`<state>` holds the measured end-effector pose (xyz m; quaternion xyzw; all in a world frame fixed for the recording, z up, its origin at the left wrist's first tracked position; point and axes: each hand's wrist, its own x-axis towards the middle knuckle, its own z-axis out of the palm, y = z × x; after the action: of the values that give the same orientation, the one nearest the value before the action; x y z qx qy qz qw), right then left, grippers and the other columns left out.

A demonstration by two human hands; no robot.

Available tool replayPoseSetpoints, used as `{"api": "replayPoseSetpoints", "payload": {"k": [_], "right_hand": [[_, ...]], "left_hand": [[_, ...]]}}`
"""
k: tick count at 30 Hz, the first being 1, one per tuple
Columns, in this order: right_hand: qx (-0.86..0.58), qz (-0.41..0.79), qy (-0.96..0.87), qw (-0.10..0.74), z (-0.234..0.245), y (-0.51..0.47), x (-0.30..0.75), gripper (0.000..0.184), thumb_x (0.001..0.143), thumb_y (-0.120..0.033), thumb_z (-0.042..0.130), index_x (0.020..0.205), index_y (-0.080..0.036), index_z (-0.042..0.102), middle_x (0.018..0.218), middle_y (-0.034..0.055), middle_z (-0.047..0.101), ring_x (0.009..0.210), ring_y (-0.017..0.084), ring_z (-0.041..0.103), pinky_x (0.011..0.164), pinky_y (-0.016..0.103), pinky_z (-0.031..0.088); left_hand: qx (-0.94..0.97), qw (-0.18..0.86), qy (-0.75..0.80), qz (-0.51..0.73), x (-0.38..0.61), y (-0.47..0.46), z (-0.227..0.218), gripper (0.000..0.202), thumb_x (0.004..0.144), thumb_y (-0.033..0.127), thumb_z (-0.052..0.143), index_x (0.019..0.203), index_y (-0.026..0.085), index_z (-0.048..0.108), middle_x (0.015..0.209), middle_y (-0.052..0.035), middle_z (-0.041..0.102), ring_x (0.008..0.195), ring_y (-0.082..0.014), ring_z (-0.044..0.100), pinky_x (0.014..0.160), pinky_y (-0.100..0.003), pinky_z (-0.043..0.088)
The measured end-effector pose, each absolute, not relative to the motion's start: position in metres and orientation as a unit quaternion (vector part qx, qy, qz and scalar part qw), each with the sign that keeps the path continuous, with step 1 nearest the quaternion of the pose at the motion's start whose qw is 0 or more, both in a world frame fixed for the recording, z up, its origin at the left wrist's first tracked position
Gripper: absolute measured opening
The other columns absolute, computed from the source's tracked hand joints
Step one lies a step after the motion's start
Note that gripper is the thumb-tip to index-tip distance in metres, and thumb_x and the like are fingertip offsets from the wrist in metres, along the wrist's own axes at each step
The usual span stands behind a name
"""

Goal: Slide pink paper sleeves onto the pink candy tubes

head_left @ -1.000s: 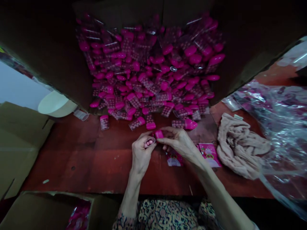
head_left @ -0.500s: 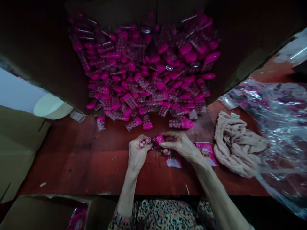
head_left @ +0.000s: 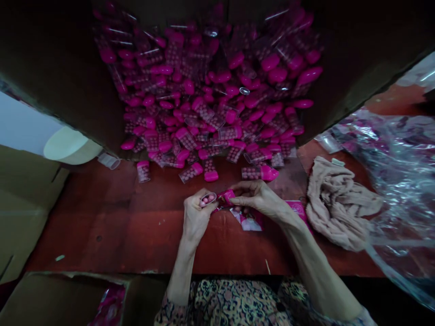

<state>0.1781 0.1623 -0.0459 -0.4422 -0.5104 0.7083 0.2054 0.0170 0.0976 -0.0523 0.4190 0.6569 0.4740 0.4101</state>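
My left hand point(head_left: 196, 217) is closed around a small clear plastic container point(head_left: 207, 199), its open mouth facing up with pink balls inside. Pinched in my right hand point(head_left: 260, 200) is a small shiny pink packet point(head_left: 225, 198), held right beside the container; the left fingertips are close to its lower edge. Under the right hand lies a pink-and-white packet point(head_left: 252, 222), partly covered by the fingers. Another pink packet point(head_left: 298, 209) is half hidden behind my right forearm. Beyond my hands several filled containers with pink caps point(head_left: 260, 173) lie on the red table point(head_left: 136, 226).
A large cardboard box point(head_left: 343, 86) on its side holds a heap of capped containers. To the right are a beige cloth point(head_left: 336, 203) and clear plastic bags point(head_left: 404, 181). A pale bowl point(head_left: 70, 147) and an empty clear container point(head_left: 108, 160) stand left. An open carton point(head_left: 61, 299) sits lower left.
My right hand and the pink packet have shifted slightly, with both hands keeping their hold. The packet under the right hand shows more of its white part. The view has moved a little.
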Motion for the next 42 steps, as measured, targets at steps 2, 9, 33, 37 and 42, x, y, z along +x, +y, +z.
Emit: {"api": "replayPoseSetpoints", "payload": {"k": [2,9,33,37,42], "right_hand": [[-0.441,0.668,-0.557,0.22,-0.048,0.16,0.177,0.022,0.07,-0.031,0.069,0.086,-0.016,0.066,0.053,-0.0029,0.062,0.04,0.007,0.054,0.035,0.015,0.037],[-0.413,0.581,-0.641,0.285,-0.057,0.156,0.173,0.02,0.07,-0.03,0.069,0.085,-0.017,0.071,0.077,0.0035,0.068,0.067,0.015,0.061,0.058,0.024,0.047],[-0.426,0.509,-0.66,0.353,-0.053,0.145,0.166,0.007,0.071,-0.021,0.069,0.077,-0.02,0.072,0.074,0.0028,0.071,0.068,0.017,0.064,0.063,0.027,0.046],[-0.455,0.515,-0.601,0.407,-0.055,0.15,0.173,0.009,0.069,-0.025,0.07,0.075,-0.019,0.07,0.071,0.0024,0.07,0.061,0.015,0.062,0.057,0.026,0.047],[-0.476,0.545,-0.519,0.454,-0.056,0.164,0.189,0.022,0.066,-0.034,0.071,0.078,-0.016,0.066,0.056,-0.0018,0.063,0.04,0.009,0.051,0.04,0.022,0.042]], "left_hand": [[0.418,0.408,0.657,0.476,0.016,0.097,-0.053,0.009,0.061,0.011,0.061,0.057,0.017,0.055,0.054,0.0064,0.043,0.05,-0.0083,0.038,0.05,-0.02,0.032],[0.423,0.386,0.669,0.474,0.018,0.098,-0.053,0.008,0.063,0.019,0.066,0.07,0.016,0.065,0.066,0.0014,0.059,0.06,-0.0115,0.05,0.056,-0.021,0.04],[0.388,0.356,0.699,0.483,0.025,0.099,-0.056,0.006,0.064,0.017,0.063,0.063,0.014,0.059,0.053,0.0064,0.047,0.05,-0.0072,0.041,0.05,-0.017,0.037],[0.37,0.335,0.703,0.506,0.023,0.098,-0.058,0.007,0.064,0.016,0.063,0.061,0.015,0.057,0.053,0.0062,0.046,0.049,-0.0073,0.042,0.051,-0.018,0.039],[0.361,0.325,0.7,0.523,0.019,0.098,-0.059,0.008,0.063,0.018,0.065,0.061,0.015,0.058,0.053,0.0063,0.044,0.049,-0.0071,0.043,0.051,-0.018,0.041]]}}
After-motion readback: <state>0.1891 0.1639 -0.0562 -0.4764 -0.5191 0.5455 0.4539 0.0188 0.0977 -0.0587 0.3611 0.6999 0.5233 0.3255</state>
